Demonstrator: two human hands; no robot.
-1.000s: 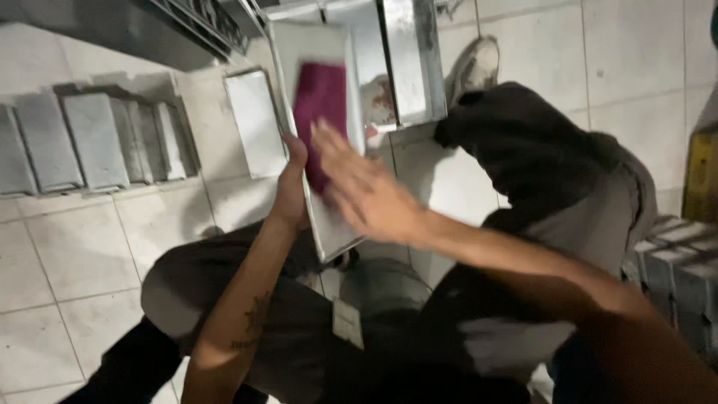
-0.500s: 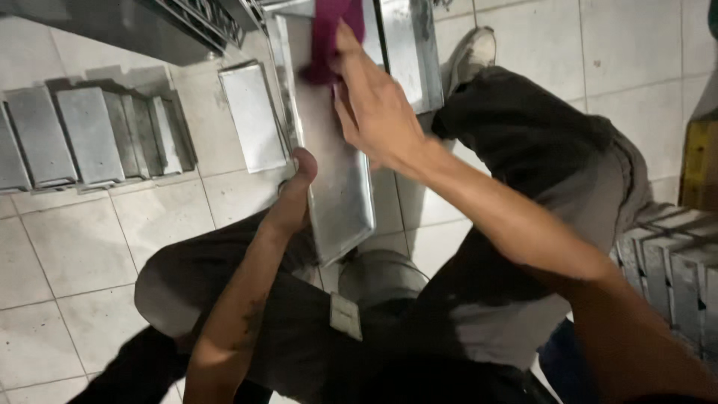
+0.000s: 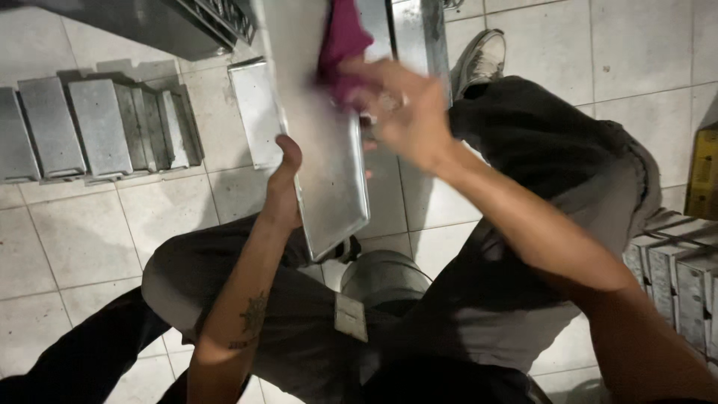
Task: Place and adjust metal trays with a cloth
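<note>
Wiping metal tray (image 3: pixel 321 150), frame centre | left hand (image 3: pixel 284 187) gripping tray edge | right hand (image 3: pixel 404 112) pressing magenta cloth (image 3: pixel 340 41) | next stroke seemingly needing steady grip

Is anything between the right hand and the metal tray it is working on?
Yes: a magenta cloth lies between the right hand and the metal tray, pressed against the tray's upper part. The left hand grips the tray's left edge directly, nothing in between.

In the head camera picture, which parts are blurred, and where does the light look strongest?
Head view: the right hand and magenta cloth are smeared by motion blur; the left hand gripping the metal tray is sharper; the floor tiles look brightest; the trousers stay dark.
</note>
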